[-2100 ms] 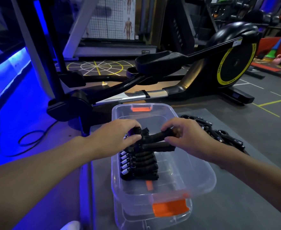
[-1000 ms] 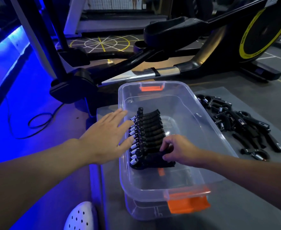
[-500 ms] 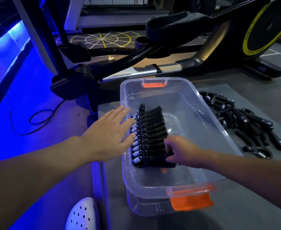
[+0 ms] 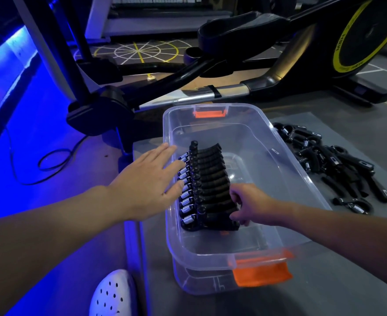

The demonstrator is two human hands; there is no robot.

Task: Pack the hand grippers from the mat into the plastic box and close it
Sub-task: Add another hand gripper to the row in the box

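Observation:
A clear plastic box (image 4: 279, 142) with orange clips stands open on the grey mat (image 4: 347, 258). Inside it, along the left wall, several black hand grippers (image 4: 210, 176) are lined up in a row, springs facing left. My left hand (image 4: 147, 185) is flat with straight fingers against the outside of the box's left wall, beside the springs. My right hand (image 4: 254, 206) is inside the box, thumb and curled fingers pinching the handle ends of the nearest grippers. A loose pile of more hand grippers (image 4: 336, 160) lies on the mat right of the box.
A second clear plastic piece with an orange clip (image 4: 261, 274) sits under the box. A black elliptical trainer (image 4: 233, 28) stands just behind the box. A cable (image 4: 51, 160) loops on the blue-lit floor at left. A white perforated shoe (image 4: 112, 295) is at the bottom.
Both hands set a gripper down at the near end of the row. My left hand then let go and moved flat against the box's left wall; my right hand stayed at the handle ends.

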